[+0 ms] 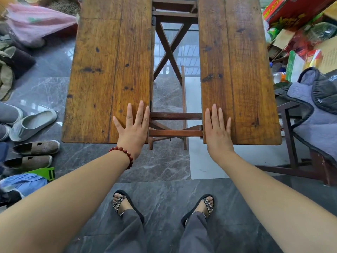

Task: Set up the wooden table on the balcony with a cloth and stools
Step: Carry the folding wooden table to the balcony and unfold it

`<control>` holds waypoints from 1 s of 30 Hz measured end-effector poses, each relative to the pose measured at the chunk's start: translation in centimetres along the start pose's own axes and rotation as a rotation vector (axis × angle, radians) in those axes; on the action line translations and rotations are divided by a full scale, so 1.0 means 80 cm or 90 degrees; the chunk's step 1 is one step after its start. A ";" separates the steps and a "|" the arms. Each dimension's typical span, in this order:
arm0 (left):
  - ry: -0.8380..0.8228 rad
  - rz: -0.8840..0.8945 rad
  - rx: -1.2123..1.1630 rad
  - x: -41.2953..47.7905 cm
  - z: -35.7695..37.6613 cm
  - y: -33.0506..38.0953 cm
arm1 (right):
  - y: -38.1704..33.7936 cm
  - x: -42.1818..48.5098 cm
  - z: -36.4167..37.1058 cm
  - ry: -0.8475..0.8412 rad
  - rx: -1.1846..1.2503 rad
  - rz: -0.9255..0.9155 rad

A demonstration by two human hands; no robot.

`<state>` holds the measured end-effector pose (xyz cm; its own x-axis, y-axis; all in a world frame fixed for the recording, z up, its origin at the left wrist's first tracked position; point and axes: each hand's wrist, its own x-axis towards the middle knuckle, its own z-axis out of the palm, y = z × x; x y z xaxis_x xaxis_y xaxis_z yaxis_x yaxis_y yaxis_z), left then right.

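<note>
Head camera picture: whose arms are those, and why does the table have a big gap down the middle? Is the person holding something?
There is no machine here. A person wears a camera on the head, so you look down as they do and see their own arms and their feet in sandals. The left hand, which has a red bead bracelet on the wrist, lies flat on the left board. The right hand lies flat on the right board. The fingers are straight and hold nothing; the thumbs are hidden. The boards are two halves of a wooden table top, and the frame shows in the gap. No cloth is on it yet. Shoes sit on the floor.
</note>
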<state>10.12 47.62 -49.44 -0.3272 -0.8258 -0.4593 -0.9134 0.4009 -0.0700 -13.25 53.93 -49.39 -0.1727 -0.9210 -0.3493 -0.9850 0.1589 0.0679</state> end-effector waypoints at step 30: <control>-0.060 0.029 0.036 0.014 0.017 0.034 | -0.020 -0.007 0.014 -0.091 0.032 -0.045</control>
<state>7.62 48.32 -51.32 -0.3416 -0.7666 -0.5437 -0.8822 0.4610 -0.0958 -11.55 54.61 -50.34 -0.0992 -0.8708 -0.4815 -0.9932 0.1167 -0.0063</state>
